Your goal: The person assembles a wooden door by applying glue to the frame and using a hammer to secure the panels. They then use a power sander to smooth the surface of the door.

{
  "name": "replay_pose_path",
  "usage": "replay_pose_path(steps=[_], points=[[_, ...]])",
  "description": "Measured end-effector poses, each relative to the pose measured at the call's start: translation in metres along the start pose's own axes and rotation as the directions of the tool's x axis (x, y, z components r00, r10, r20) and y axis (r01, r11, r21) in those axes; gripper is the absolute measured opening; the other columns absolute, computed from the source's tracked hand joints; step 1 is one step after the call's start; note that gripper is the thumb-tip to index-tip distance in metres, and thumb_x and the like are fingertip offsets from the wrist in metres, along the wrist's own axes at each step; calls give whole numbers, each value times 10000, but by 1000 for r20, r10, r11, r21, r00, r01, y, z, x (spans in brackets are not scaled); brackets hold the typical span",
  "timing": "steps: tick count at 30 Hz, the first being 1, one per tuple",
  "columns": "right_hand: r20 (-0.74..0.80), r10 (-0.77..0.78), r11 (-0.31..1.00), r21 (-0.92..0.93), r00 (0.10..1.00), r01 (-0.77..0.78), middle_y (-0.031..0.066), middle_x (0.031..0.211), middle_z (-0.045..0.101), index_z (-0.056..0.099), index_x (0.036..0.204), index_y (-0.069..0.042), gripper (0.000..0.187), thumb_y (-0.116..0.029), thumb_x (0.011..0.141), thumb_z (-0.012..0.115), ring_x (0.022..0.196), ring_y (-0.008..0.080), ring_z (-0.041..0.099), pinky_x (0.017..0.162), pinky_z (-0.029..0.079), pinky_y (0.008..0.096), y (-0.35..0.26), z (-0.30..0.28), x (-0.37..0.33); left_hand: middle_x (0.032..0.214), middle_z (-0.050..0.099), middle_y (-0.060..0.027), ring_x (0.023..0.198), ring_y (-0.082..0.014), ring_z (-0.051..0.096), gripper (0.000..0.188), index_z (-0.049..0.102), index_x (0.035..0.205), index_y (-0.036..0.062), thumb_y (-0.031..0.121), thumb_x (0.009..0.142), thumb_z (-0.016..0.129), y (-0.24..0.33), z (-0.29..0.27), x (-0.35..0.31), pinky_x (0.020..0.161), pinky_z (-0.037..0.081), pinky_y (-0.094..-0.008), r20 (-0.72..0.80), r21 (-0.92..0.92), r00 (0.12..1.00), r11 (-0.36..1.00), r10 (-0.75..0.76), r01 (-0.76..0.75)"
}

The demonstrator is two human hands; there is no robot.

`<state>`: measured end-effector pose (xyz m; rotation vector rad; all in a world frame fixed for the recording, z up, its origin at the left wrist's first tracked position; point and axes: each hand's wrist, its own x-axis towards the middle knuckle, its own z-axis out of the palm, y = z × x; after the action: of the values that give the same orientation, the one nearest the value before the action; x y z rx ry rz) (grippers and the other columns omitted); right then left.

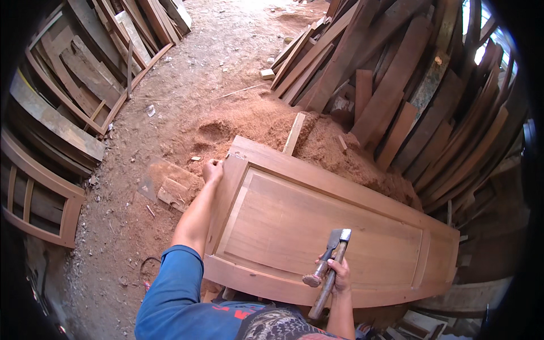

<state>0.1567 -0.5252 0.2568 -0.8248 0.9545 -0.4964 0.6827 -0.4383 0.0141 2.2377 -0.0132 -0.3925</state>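
Panelled wooden door: joined up, surface bare, finishing seemingly undone. Right hand clamped around hammer and chisel; left hand at corner, can't tell grip.

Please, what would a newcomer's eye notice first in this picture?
Probably the large reddish-brown panelled wooden door, lying across the centre, with the left hand at its far-left corner. Above it, the right hand grips a wooden-handled hammer together with what looks like a broad-bladed metal chisel. Beyond the door lies an orange-brown sawdust heap, with long dark wooden planks leaning at upper right.
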Motion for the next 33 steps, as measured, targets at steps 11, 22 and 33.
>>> replay_pose_path(steps=[11, 22, 33], points=[[-60, 2, 998, -64, 998, -6, 214, 1106, 680, 524, 1147, -26, 326, -141, 893, 694, 974, 292, 735, 763, 636, 370, 0, 1, -20, 1033, 803, -129, 943, -224, 771, 290, 783, 1103, 41, 274, 950, 706, -34, -7, 37, 838, 587, -364, 63, -210, 998, 977, -31, 44], [-20, -12, 1000, -8, 1000, 12, 231, 1062, 694, 518, 1098, -58, 301, -133, 881, 712, 949, 326, 735, 796, 636, 422, -6, -20, -21, 1041, 780, -209, 965, -359, 740, 571, 782, 973, 36, 536, 1042, 516, -1, -38, 78, 890, 559, -455, -157, -103, 943, 955, -293, 279], [-311, -220, 959, 102, 924, 263, 198, 1077, 689, 568, 1185, 11, 358, -155, 886, 674, 943, 284, 718, 710, 651, 390, -23, -135, -85, 1084, 674, -205, 995, -322, 666, 327, 642, 1212, -14, 19, 888, 612, 9, -100, -199, 895, 541, -427, -7, -23, 891, 891, 453, -454]])
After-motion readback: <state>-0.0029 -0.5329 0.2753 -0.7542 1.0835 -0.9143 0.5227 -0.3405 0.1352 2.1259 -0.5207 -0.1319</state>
